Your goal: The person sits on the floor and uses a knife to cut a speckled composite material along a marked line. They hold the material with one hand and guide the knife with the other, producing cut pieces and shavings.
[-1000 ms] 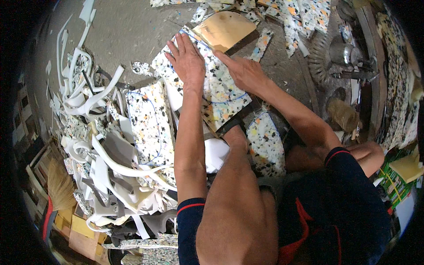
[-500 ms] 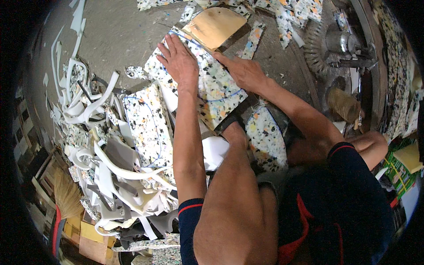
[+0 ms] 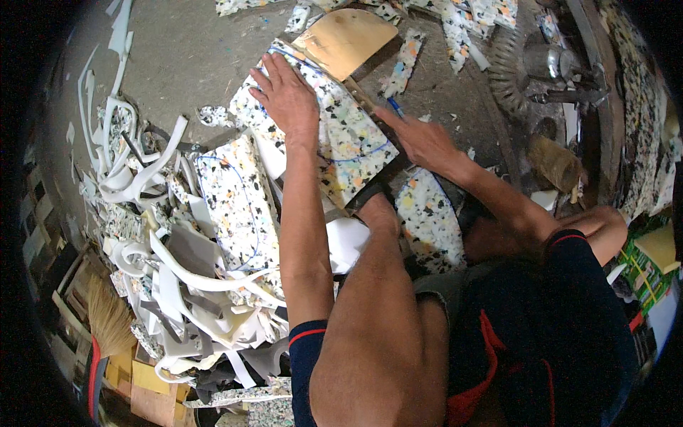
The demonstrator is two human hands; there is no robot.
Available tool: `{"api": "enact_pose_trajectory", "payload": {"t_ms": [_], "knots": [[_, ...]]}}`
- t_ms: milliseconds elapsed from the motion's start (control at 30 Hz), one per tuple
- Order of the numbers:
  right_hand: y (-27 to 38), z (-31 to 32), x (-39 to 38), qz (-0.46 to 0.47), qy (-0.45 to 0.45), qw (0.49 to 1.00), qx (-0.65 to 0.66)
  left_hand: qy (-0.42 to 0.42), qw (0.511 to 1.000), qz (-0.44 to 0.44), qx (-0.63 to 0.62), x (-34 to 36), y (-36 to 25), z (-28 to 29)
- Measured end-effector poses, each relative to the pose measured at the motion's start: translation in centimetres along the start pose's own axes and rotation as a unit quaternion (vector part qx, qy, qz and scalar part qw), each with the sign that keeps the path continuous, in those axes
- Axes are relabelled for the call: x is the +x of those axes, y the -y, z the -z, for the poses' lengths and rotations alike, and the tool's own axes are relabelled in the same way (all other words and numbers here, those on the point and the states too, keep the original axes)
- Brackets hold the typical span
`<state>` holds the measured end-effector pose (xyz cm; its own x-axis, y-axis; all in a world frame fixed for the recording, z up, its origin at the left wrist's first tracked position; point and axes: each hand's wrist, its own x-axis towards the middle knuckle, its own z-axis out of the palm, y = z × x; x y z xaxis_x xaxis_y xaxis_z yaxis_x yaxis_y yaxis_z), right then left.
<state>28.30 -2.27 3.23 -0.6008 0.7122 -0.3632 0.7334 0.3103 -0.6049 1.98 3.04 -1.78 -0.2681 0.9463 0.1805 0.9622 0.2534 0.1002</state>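
My left hand [image 3: 288, 107] lies flat, fingers spread, on a speckled foam sheet [image 3: 348, 149] marked with blue curved lines. My right hand [image 3: 423, 142], just off the sheet's right edge, is closed on a blue-handled cutting tool [image 3: 395, 106], whose end points up-left along that edge. A tan rounded panel [image 3: 345, 39] lies above the sheet. Left of my left forearm is another marked foam piece [image 3: 235, 203]; a curved speckled piece [image 3: 427, 224] lies beside my bent leg.
A heap of white foam offcuts [image 3: 178, 270] fills the left side, beside a straw broom [image 3: 107, 313]. Speckled scraps [image 3: 469, 25] lie at the top. On the right are a coiled hose [image 3: 509, 78], a metal tool [image 3: 551, 64] and a cylindrical roll [image 3: 551, 160].
My right hand has moved right and slightly down, away from the sheet's upper corner, and more of the blue-handled tool now shows. My left hand still presses in much the same place.
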Motion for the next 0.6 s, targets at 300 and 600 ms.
{"api": "enact_pose_trajectory", "payload": {"t_ms": [300,600], "knots": [[-0.4,-0.2,0.0,-0.019,0.010,0.999,-0.037,0.009,0.999,0.036,-0.024,0.5,0.0,-0.2],[-3.2,-1.5,-8.3,-0.063,0.067,0.995,-0.050,-0.028,0.990,0.087,-0.111,0.0,0.3,1.8]]}}
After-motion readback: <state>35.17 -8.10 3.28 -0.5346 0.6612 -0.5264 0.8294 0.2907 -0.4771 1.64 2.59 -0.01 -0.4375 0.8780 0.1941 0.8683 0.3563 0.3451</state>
